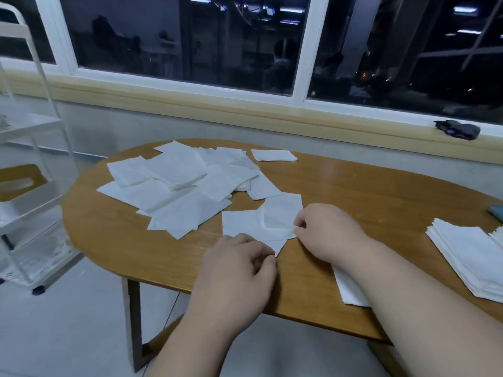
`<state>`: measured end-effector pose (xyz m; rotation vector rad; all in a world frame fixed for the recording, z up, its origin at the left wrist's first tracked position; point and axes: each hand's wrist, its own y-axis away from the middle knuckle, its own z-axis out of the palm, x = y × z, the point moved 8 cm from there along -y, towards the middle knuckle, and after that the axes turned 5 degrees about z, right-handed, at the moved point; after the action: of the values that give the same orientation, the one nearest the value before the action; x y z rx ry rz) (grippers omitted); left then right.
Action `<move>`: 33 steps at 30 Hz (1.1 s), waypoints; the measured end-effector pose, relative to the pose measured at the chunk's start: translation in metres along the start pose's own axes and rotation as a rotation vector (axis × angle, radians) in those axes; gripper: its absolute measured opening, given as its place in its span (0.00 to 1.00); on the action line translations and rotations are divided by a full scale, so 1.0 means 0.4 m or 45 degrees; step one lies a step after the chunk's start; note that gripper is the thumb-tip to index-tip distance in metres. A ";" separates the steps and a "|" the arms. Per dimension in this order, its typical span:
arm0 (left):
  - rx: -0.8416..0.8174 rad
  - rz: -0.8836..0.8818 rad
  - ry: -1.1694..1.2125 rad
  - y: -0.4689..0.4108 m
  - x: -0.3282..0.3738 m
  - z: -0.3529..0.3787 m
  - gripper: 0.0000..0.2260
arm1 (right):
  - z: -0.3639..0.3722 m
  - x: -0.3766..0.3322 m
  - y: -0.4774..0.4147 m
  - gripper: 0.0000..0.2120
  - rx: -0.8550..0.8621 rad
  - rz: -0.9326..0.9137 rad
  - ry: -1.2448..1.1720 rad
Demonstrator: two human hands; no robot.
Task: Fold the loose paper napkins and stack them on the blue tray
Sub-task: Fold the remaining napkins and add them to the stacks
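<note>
One napkin [245, 224] is pinched at its near corner by the left grip [236, 268] and at its right edge by the right grip [326, 232]. One loose pile [174, 186], too overlapped to be counted, and one folded stack [468, 259] lie on the oval wooden desk [367, 191], below a dark window [190, 36]

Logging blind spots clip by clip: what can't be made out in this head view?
Head view:
Stack of folded napkins: cut off by the right edge; what it sits on is unseen.
Blue item: only a corner shows at the right edge.
Spare napkin under the right forearm: mostly covered by the arm.
Left hand: its curled fingers hide their grip on the middle napkin.
Dark object on the windowsill: too dim to identify.
</note>
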<state>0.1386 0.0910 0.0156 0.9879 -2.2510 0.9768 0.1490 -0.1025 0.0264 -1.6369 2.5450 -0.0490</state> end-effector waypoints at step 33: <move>-0.225 -0.008 0.473 0.030 0.068 0.030 0.26 | -0.083 0.163 0.432 0.19 0.132 0.103 -1.500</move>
<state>0.1105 0.0759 0.0213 0.6733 -1.9813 0.8605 -0.0379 -0.0908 0.0388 -1.0027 1.6260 0.5881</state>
